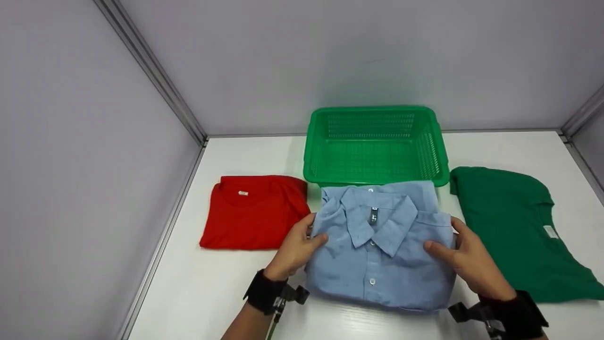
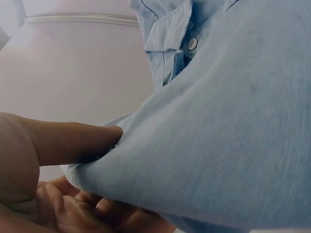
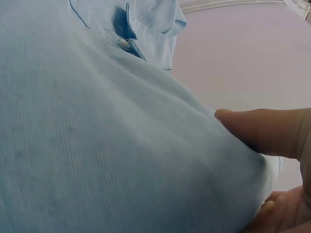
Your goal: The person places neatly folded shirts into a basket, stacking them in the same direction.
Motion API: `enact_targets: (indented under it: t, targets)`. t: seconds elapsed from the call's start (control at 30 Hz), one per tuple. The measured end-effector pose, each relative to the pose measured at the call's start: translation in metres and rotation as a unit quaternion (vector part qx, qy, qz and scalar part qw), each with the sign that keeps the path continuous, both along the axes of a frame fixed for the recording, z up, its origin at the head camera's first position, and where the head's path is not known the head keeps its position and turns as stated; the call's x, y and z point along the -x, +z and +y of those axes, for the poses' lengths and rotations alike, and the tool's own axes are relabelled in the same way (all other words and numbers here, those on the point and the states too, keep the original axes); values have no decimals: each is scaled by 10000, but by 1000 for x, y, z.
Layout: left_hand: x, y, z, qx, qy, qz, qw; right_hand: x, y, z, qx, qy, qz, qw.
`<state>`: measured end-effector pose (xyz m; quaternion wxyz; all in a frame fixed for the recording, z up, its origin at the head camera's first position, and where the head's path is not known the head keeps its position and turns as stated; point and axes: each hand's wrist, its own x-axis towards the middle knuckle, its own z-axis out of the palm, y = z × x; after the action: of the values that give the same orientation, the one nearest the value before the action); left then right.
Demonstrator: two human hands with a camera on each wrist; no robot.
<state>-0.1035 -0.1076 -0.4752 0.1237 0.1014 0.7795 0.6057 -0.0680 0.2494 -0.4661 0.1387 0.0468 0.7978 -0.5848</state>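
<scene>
A folded light blue button shirt [image 1: 382, 245] lies at the middle of the white table [image 1: 236, 293], its collar toward the green basket [image 1: 375, 144]. My left hand [image 1: 297, 248] grips its left edge, thumb on top and fingers underneath. My right hand [image 1: 465, 259] grips the right edge the same way. In the left wrist view the thumb [image 2: 73, 141] presses on the blue shirt [image 2: 218, 136] over the curled fingers [image 2: 82, 213]. The right wrist view shows the thumb [image 3: 262, 128] on the cloth [image 3: 107, 145].
A folded red t-shirt [image 1: 255, 212] lies left of the blue one. A green t-shirt [image 1: 519, 226] lies to the right. The green plastic basket stands behind the shirt and holds nothing. Grey walls [image 1: 85, 141] close in the table at the left, back and right.
</scene>
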Motion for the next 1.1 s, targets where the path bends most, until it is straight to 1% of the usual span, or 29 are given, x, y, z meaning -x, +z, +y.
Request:
enact_targets:
  t: [0.17, 0.3, 0.43, 0.53, 0.6, 0.7, 0.83, 0.93, 1.03, 1.1]
  targets:
    - [1, 9, -1, 5, 29, 91, 10000, 1, 9, 1, -133, -12, 73, 9999]
    - [6, 16, 0, -40, 22, 173, 9998, 4, 15, 1, -71, -62, 186, 9998]
    - [12, 22, 0, -91, -73, 267, 9996, 10, 20, 1, -5, -102, 338, 9994]
    - [20, 27, 0, -162, -149, 224, 9995, 17, 25, 2, 28, -84, 423, 9991]
    - [27, 30, 0, -252, -188, 113, 9994, 22, 27, 4, 78, -67, 433, 9990]
    - [39, 35, 1, -376, -198, -148, 9990, 32, 31, 6, 180, -14, 427, 9989]
    - [54, 39, 0, -411, -167, -474, 9979, 46, 31, 9, 285, 21, 415, 9987]
    - [64, 40, 0, -370, -126, -717, 9967, 57, 29, 11, 395, -7, 254, 9989]
    - [75, 41, 1, -414, -78, -1009, 9940, 68, 28, 13, 596, -54, -19, 9982]
    - [82, 43, 2, -580, -33, -1258, 9904, 73, 29, 15, 747, -97, -176, 9970]
